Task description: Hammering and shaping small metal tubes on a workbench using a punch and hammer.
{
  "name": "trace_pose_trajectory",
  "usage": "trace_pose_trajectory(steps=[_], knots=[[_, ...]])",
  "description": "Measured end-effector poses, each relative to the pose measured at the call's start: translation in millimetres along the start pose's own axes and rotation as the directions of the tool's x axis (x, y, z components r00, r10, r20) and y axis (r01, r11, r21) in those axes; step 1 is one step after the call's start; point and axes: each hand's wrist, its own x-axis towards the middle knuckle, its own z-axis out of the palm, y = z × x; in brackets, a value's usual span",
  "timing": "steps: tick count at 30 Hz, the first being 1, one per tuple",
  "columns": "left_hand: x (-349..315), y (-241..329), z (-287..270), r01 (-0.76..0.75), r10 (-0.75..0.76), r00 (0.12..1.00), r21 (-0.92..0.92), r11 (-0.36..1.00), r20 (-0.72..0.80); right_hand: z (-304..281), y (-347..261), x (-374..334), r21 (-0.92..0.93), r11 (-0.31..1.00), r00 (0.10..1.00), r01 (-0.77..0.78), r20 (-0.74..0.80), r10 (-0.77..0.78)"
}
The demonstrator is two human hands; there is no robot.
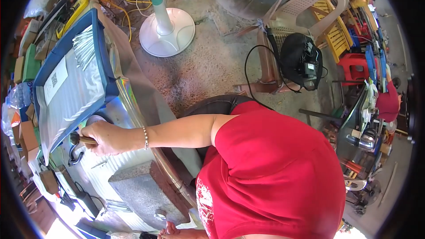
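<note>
My right hand [104, 138], with a beaded bracelet at its wrist, is closed round a wooden-handled tool [87, 140]. The tool's visible end is dark and rounded; the rest is hidden by the hand. Right beside that hand a blue-rimmed tray [107, 68] holds a bundle of thin silvery rods [87, 46] and a white label sheet. A heavy grey block [139, 190] stands on the bench, with a small round metal piece [160, 214] at its lower end. My left hand [167, 231] is next to that piece, fingers bent together and partly cut off by the lower edge.
Boxes and cables crowd the bench's far left side. A white round stand base [167, 31] is on the floor, with yellow cord behind it. At the upper right a beige plastic chair [305, 0] stands near a black bag [301, 59]. Another person in red is at the far right.
</note>
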Motion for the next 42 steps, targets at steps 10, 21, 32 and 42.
trace_pose_trajectory(steps=[10,21,32,42], knots=[[6.6,13.8,5.5,-0.031,0.027,0.999,-0.090,0.995,-0.037,13.8,-26.8,-15.2,0.358,0.932,0.976,-0.059,0.216,-0.021],[20.8,-25.0,-26.0,0.115,-0.112,0.993,-0.292,0.949,0.029,50.5,-43.5,-39.0,0.370,0.908,0.912,-0.196,0.408,0.030],[11.8,-14.1,-18.0,0.201,-0.222,0.974,-0.297,0.933,-0.041,43.7,-58.1,-53.3,0.190,0.969,0.844,-0.159,0.535,0.033],[12.8,-3.5,-17.1,0.473,-0.406,0.852,-0.820,0.322,0.332,53.5,-84.8,-94.6,-0.119,0.726,0.351,-0.678,0.815,0.461]])
